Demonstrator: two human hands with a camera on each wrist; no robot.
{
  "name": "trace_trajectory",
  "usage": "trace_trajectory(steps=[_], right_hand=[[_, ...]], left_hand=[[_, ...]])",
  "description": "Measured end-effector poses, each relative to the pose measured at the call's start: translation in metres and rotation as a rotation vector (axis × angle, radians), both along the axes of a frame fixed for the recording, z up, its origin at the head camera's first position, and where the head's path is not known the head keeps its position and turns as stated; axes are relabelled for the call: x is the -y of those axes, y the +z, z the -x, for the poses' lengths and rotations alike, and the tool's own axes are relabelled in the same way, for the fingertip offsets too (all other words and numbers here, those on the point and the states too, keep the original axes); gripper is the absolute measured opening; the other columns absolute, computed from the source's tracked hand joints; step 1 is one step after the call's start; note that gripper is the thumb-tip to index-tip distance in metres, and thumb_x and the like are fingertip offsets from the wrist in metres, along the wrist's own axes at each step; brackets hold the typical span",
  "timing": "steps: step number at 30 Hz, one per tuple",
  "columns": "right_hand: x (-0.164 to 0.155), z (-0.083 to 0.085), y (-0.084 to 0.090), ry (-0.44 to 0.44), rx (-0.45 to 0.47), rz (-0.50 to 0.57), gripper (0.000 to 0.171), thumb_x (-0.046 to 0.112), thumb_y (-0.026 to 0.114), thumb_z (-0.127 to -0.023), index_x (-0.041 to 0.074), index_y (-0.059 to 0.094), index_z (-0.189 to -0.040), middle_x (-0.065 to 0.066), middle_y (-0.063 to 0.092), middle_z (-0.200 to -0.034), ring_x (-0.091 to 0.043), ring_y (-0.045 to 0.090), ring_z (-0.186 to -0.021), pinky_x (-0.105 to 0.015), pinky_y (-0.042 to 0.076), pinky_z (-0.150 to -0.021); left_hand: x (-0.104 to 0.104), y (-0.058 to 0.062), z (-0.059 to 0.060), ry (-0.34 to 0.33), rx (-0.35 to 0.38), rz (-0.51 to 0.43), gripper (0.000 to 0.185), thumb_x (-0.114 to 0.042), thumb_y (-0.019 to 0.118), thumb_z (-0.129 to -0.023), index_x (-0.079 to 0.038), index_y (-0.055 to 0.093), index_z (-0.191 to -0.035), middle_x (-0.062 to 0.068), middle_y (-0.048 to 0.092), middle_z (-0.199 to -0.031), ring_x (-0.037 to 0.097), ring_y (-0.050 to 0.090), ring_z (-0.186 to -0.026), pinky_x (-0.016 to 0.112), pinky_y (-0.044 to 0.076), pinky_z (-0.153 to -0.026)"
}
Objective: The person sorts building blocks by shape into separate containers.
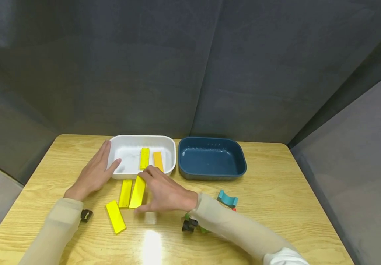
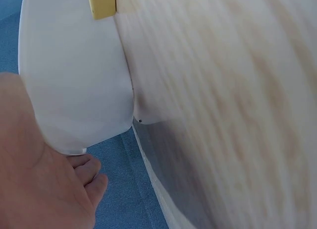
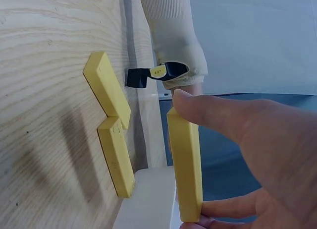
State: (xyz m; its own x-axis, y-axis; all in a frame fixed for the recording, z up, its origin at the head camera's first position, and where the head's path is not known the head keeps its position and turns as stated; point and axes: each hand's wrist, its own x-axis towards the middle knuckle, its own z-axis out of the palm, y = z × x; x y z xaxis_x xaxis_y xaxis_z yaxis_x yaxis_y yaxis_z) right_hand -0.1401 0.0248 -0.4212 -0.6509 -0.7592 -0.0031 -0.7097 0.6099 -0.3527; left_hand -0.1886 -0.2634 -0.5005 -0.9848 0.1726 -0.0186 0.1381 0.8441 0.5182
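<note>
In the head view my right hand holds a yellow block by its ends, between thumb and fingers, at the front of a white tub. The right wrist view shows the same yellow block raised off the wood. My left hand lies along the tub's left side with fingers extended and thumb at the rim. Inside the tub are a yellow block and an orange block. Two more yellow blocks lie on the table, one near the tub and another nearer the front.
A dark blue tub stands right of the white one on the wooden table. Under and beside the right forearm lie a teal arched block and partly hidden green and red pieces. Dark cloth walls enclose the table's back and sides.
</note>
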Motion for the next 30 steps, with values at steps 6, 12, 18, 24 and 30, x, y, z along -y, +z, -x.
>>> trace_trajectory(steps=[6,12,18,24,30], right_hand=[[0.001,0.007,0.001,-0.020,0.011,0.006,0.101,0.058,0.093,-0.079,0.001,0.054,-0.152,-0.008,0.055,-0.135,-0.016,0.052,-0.111,-0.018,0.049,-0.091],[0.004,0.017,0.003,-0.047,-0.010,0.001,0.099,0.058,0.092,-0.080,0.001,0.054,-0.152,-0.008,0.055,-0.136,-0.018,0.052,-0.113,-0.023,0.050,-0.096],[0.006,0.026,0.003,-0.063,0.000,0.011,0.096,0.058,0.091,-0.081,0.002,0.055,-0.151,-0.006,0.054,-0.132,-0.017,0.051,-0.109,-0.022,0.050,-0.089],[0.009,0.038,0.005,-0.077,-0.016,0.033,0.094,0.056,0.092,-0.081,0.001,0.056,-0.149,-0.007,0.054,-0.128,-0.019,0.051,-0.109,-0.024,0.049,-0.089],[0.014,0.053,0.005,-0.097,-0.021,0.021,0.095,0.055,0.092,-0.081,0.000,0.056,-0.149,-0.007,0.055,-0.128,-0.018,0.051,-0.109,-0.023,0.050,-0.089]], left_hand=[[0.000,0.000,0.000,-0.001,-0.003,0.004,0.091,-0.061,0.036,-0.112,-0.010,-0.011,-0.171,0.013,-0.012,-0.180,0.046,0.006,-0.164,0.073,0.016,-0.126],[-0.001,0.000,0.000,0.001,-0.010,0.005,0.092,-0.061,0.037,-0.112,-0.010,-0.011,-0.171,0.014,-0.011,-0.180,0.046,0.006,-0.164,0.072,0.017,-0.126],[0.000,-0.002,0.001,0.000,-0.010,0.006,0.092,-0.062,0.035,-0.112,-0.010,-0.011,-0.171,0.015,-0.010,-0.180,0.046,0.006,-0.164,0.073,0.017,-0.126],[-0.001,-0.001,0.002,0.003,-0.008,0.012,0.093,-0.064,0.035,-0.111,-0.011,-0.012,-0.171,0.016,-0.009,-0.180,0.046,0.006,-0.164,0.073,0.016,-0.126],[0.000,0.000,0.001,0.003,0.003,0.015,0.092,-0.062,0.035,-0.111,-0.010,-0.012,-0.171,0.015,-0.010,-0.180,0.046,0.005,-0.164,0.073,0.017,-0.126]])
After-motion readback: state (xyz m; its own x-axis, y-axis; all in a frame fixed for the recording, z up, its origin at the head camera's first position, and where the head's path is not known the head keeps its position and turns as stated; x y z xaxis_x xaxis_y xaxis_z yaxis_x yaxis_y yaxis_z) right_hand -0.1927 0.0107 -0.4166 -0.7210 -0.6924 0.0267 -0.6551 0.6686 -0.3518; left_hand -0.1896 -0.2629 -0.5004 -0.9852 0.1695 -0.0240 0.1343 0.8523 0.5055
